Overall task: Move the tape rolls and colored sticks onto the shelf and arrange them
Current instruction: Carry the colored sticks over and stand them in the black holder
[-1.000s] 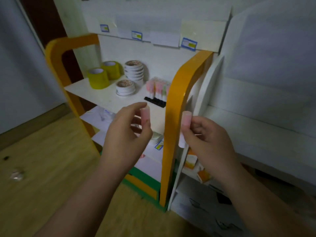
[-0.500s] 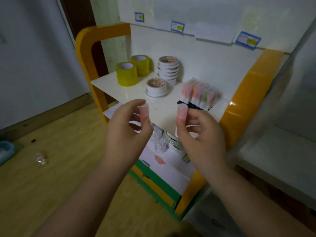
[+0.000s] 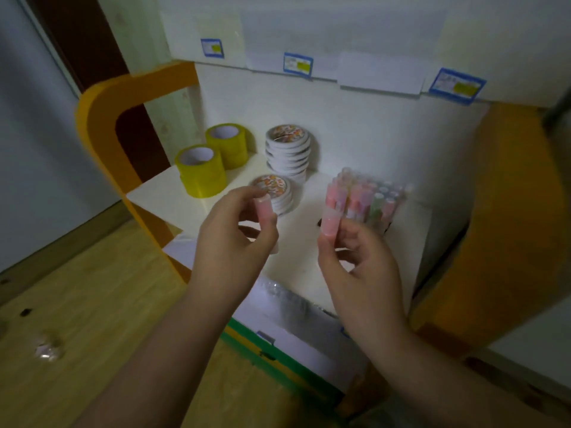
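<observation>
My left hand [image 3: 234, 239] grips a pink stick [image 3: 265, 208] upright over the front of the white shelf [image 3: 160, 186]. My right hand [image 3: 355, 261] holds a second pink stick [image 3: 330, 223] upright, just in front of a cluster of several colored sticks [image 3: 364, 196] standing on the shelf. Two yellow tape rolls [image 3: 202, 171] sit at the shelf's left. Beside them rises a tall stack of white tape rolls [image 3: 288, 152], with a short stack [image 3: 273, 193] partly hidden behind my left fingers.
Orange curved side panels [image 3: 102, 118] frame the shelf left and right [image 3: 509, 211]. Blue price labels [image 3: 298, 64] line the board above. Lower shelves hold packaged goods [image 3: 287, 304]. A crumpled wrapper [image 3: 48, 350] lies on the wooden floor at left.
The view has swung left and closer to the shelf. Both hands have carried their pink sticks forward over the shelf; the right one now sits next to the stick cluster.
</observation>
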### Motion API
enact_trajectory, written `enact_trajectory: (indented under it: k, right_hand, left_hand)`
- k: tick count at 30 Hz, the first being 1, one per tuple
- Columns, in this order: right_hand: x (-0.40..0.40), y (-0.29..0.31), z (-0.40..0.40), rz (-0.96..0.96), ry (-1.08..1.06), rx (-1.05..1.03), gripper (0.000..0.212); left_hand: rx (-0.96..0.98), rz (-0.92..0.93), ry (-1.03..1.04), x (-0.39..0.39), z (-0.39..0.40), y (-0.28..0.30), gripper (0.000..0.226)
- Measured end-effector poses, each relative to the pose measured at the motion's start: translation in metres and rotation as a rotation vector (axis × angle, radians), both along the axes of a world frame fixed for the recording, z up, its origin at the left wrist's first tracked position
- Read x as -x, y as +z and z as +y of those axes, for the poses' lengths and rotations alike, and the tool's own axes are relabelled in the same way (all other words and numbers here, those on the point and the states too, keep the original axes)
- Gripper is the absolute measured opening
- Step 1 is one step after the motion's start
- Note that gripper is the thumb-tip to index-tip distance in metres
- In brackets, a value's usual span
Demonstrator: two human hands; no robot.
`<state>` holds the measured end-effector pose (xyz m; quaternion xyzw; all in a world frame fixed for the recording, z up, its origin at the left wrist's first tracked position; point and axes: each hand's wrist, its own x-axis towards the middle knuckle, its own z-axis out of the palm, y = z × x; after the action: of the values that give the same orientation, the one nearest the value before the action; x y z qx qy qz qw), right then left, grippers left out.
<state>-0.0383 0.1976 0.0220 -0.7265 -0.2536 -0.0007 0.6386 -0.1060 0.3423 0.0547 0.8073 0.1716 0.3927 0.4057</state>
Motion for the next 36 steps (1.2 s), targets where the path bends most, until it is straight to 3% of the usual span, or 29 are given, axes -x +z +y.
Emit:
enact_trajectory:
  k: [6, 12, 16, 25, 30, 36]
  right_hand:
    - [-0.010, -0.020, 0.005, 0.002, -0.181, 0.167, 0.002]
    - [-0.015, -0.018, 0.011, 0.013, -0.429, 0.129, 0.015]
    - [-0.009, -0.017, 0.013, 0.026, -0.556, 0.129, 0.001]
    - [0.004, -0.028, 0.021, 0.047, -0.722, 0.144, 0.008]
    - [-0.001, -0.035, 0.025, 0.044, -0.722, 0.100, 0.013]
    - [-0.024, -0.042, 0.025, 0.002, -0.772, 0.189, 0.027]
  left_hand:
    - [-0.034, 0.063, -0.213, -0.065, 0.030, -0.012, 0.026]
    - [-0.391, 0.118, -0.455, -0.134, 0.043, -0.023, 0.019]
    - [-0.485, 0.065, -0.637, -0.175, 0.045, -0.028, 0.023]
    - [-0.787, -0.075, -0.725, -0.212, 0.059, -0.065, 0.014]
    - [-0.828, -0.153, -0.748, -0.213, 0.060, -0.070, 0.011]
    - [-0.830, -0.139, -0.687, -0.210, 0.059, -0.073, 0.011]
